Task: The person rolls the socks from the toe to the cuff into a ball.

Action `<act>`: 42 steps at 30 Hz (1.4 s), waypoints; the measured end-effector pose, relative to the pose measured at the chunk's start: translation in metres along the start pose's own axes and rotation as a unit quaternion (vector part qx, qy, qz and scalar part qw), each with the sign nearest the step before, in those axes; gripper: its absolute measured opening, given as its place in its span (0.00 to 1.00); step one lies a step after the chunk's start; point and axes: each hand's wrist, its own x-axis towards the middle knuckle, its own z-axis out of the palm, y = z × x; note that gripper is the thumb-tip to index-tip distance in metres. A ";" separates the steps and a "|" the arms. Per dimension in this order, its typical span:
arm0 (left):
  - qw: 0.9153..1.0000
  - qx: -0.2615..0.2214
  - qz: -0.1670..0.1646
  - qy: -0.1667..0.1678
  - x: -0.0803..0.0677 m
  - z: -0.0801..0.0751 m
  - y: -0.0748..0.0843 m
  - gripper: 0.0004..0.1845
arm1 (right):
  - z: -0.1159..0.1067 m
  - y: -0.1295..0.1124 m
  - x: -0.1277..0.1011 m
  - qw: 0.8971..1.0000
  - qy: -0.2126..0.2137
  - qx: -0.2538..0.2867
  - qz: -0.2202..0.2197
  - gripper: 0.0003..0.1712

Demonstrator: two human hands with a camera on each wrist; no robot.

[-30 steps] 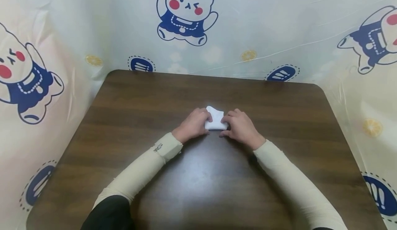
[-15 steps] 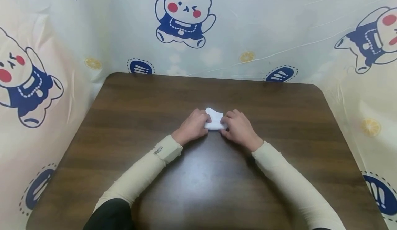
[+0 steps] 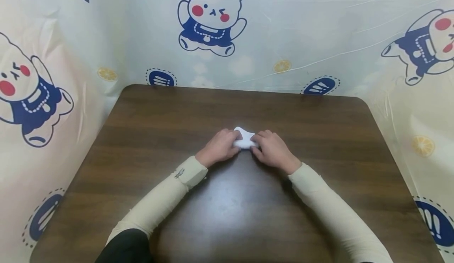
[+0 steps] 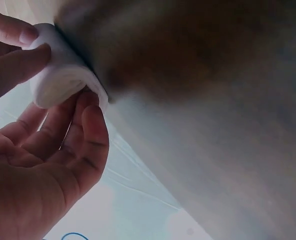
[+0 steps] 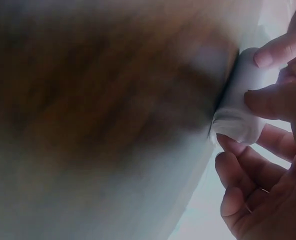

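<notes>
Both the left hand and the right hand pinch a small folded white cloth on the worktop. Curled fingers hide most of it. Both wrist views blur the worktop.

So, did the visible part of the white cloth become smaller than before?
Yes. The white cloth shows less between the hands, which have closed in toward each other against the table's wood grain.

Both forearms, in cream sleeves, angle inward so the hands meet at the middle. The left hand and the right hand face each other, knuckles up, fingers curled and pinching.
</notes>
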 end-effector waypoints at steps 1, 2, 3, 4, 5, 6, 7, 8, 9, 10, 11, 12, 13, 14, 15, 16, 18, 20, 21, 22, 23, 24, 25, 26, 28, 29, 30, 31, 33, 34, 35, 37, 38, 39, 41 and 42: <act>1.000 -0.007 -0.003 0.000 -0.001 0.000 0.000 0.11 | 0.001 0.000 0.000 1.000 -0.005 0.013 0.008 0.18; 1.000 -0.015 -0.009 -0.001 -0.001 0.000 0.000 0.11 | 0.001 0.000 -0.001 0.999 -0.010 0.026 0.016 0.18; 1.000 -0.021 -0.014 -0.001 -0.001 0.000 0.000 0.11 | 0.001 0.000 -0.001 0.999 -0.017 0.041 0.027 0.18; 0.999 -0.026 -0.020 -0.001 -0.001 0.000 0.000 0.11 | 0.001 0.000 -0.002 0.997 -0.022 0.058 0.037 0.18; 0.999 -0.031 -0.025 -0.002 -0.002 0.000 0.000 0.11 | 0.001 0.000 -0.002 0.996 -0.027 0.074 0.047 0.18; 0.999 -0.033 -0.030 -0.004 -0.002 0.000 0.000 0.11 | 0.001 0.000 -0.002 0.994 -0.031 0.089 0.054 0.17; 0.999 -0.038 -0.036 -0.006 -0.002 -0.001 0.000 0.12 | 0.001 0.000 -0.002 0.992 -0.033 0.104 0.060 0.17; 0.998 -0.044 -0.044 -0.010 -0.002 -0.002 0.000 0.12 | 0.002 0.000 -0.002 0.990 -0.037 0.116 0.066 0.16; 0.997 -0.050 -0.049 -0.013 -0.002 -0.003 0.000 0.12 | 0.002 0.000 -0.002 0.989 -0.040 0.127 0.070 0.16; 0.996 -0.059 -0.057 -0.018 -0.002 -0.004 0.001 0.12 | 0.002 0.001 -0.002 0.987 -0.042 0.138 0.073 0.16; 0.995 -0.069 -0.066 -0.024 -0.002 -0.005 0.001 0.12 | 0.003 0.001 -0.002 0.985 -0.046 0.149 0.076 0.16; 0.994 -0.079 -0.074 -0.029 -0.002 -0.006 0.002 0.12 | 0.003 0.001 -0.002 0.982 -0.051 0.161 0.080 0.15; 0.992 -0.089 -0.084 -0.035 -0.002 -0.007 0.002 0.12 | 0.003 0.001 -0.001 0.980 -0.056 0.172 0.087 0.15; 0.991 -0.094 -0.091 -0.040 -0.002 -0.008 0.002 0.12 | 0.003 0.001 -0.001 0.976 -0.062 0.184 0.095 0.14; 0.989 -0.100 -0.097 -0.043 -0.001 -0.009 0.002 0.12 | 0.002 0.001 -0.001 0.974 -0.066 0.193 0.102 0.14; 0.988 -0.105 -0.103 -0.045 0.000 -0.009 0.002 0.11 | 0.001 0.001 0.000 0.971 -0.070 0.201 0.112 0.13; 0.987 -0.108 -0.113 -0.047 0.001 -0.009 0.001 0.10 | 0.000 0.000 0.001 0.968 -0.072 0.203 0.126 0.13; 0.985 -0.111 -0.124 -0.045 0.003 -0.008 0.000 0.10 | -0.001 0.000 0.002 0.972 -0.063 0.184 0.132 0.12; 0.984 -0.114 -0.131 -0.044 0.004 -0.007 0.000 0.10 | -0.002 -0.001 0.003 0.976 -0.056 0.165 0.133 0.12; 0.983 -0.112 -0.138 -0.041 0.005 -0.007 -0.001 0.09 | -0.003 -0.002 0.004 0.980 -0.046 0.146 0.131 0.12; 0.983 -0.106 -0.145 -0.036 0.005 -0.007 0.000 0.10 | -0.003 -0.003 0.005 0.983 -0.034 0.125 0.127 0.12; 0.984 -0.098 -0.148 -0.031 0.006 -0.007 0.000 0.10 | -0.004 -0.004 0.005 0.987 -0.020 0.104 0.121 0.12; 0.985 -0.084 -0.148 -0.025 0.006 -0.007 0.001 0.11 | -0.004 -0.005 0.005 0.990 -0.006 0.085 0.114 0.11; 0.987 -0.069 -0.144 -0.018 0.007 -0.007 0.001 0.11 | -0.005 -0.006 0.006 0.992 0.009 0.066 0.103 0.11; 0.992 -0.033 -0.125 -0.005 0.007 -0.008 0.003 0.12 | -0.006 -0.008 0.005 0.996 0.035 0.031 0.072 0.09; 0.994 -0.016 -0.111 0.001 0.007 -0.008 0.003 0.11 | -0.006 -0.010 0.005 0.997 0.045 0.014 0.054 0.08; 0.995 -0.004 -0.095 0.005 0.007 -0.009 0.004 0.10 | -0.006 -0.011 0.004 0.998 0.053 -0.001 0.036 0.06; 0.997 0.009 -0.079 0.008 0.007 -0.009 0.004 0.08 | -0.006 -0.013 0.004 0.998 0.059 -0.016 0.020 0.05; 0.998 0.024 -0.053 0.011 0.005 -0.010 0.004 0.05 | -0.006 -0.016 0.002 0.997 0.063 -0.038 -0.004 0.05; 0.998 0.032 -0.044 0.012 0.005 -0.011 0.004 0.04 | -0.006 -0.016 0.001 0.997 0.063 -0.044 -0.010 0.07; 0.999 0.038 -0.037 0.011 0.004 -0.011 0.004 0.04 | -0.006 -0.017 0.001 0.997 0.061 -0.050 -0.013 0.08; 0.998 0.050 -0.027 0.011 0.002 -0.012 0.004 0.06 | -0.006 -0.018 0.000 0.997 0.059 -0.057 -0.012 0.13; 0.998 0.055 -0.026 0.012 0.002 -0.012 0.004 0.08 | -0.006 -0.018 -0.001 0.996 0.059 -0.060 -0.012 0.15; 0.998 0.060 -0.026 0.012 0.002 -0.011 0.003 0.10 | -0.006 -0.018 -0.001 0.996 0.059 -0.062 -0.011 0.18; 0.997 0.072 -0.024 0.012 0.002 -0.009 0.003 0.14 | -0.006 -0.017 -0.001 0.996 0.059 -0.069 -0.011 0.23; 0.997 0.079 -0.023 0.011 0.003 -0.008 0.003 0.16 | -0.006 -0.017 -0.001 0.996 0.060 -0.071 -0.012 0.25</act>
